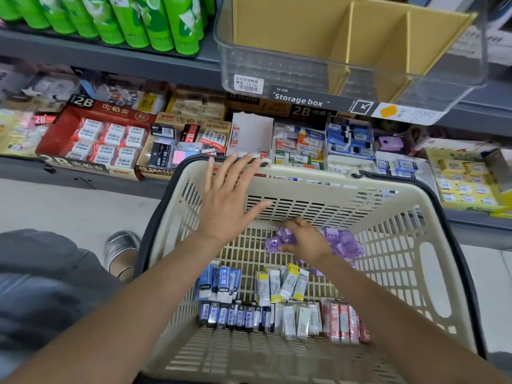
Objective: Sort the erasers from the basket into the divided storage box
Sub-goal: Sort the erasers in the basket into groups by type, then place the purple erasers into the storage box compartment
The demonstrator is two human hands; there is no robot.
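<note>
Two hands are at work over the basket (432,245); the left hand (230,200) is spread flat with straight fingers above the far rim, holding nothing; the right hand (304,239) is down on the basket floor with its fingers curled around a cluster of purple erasers (343,242). The step in hand looks like gathering that purple lot for the storage box (277,67); to do it well, the right hand should close on a bunch small enough to keep hold of, so that none slip through the slots or scatter among the other sorts; the left hand could steady the basket rim during the lift, then the bunch should go up into a single compartment, kept apart from other kinds.

The basket holds the erasers in rough groups: the purple ones at the far side under the right hand; blue-sleeved erasers (219,284) and yellow-ended erasers (282,284) in the middle; a near row of dark blue erasers (232,314), white erasers (299,320) and red erasers (343,322). The storage box, clear plastic with cardboard dividers (343,37), sits on the shelf (110,56) above; its compartments show nothing inside, as far as can be seen.
</note>
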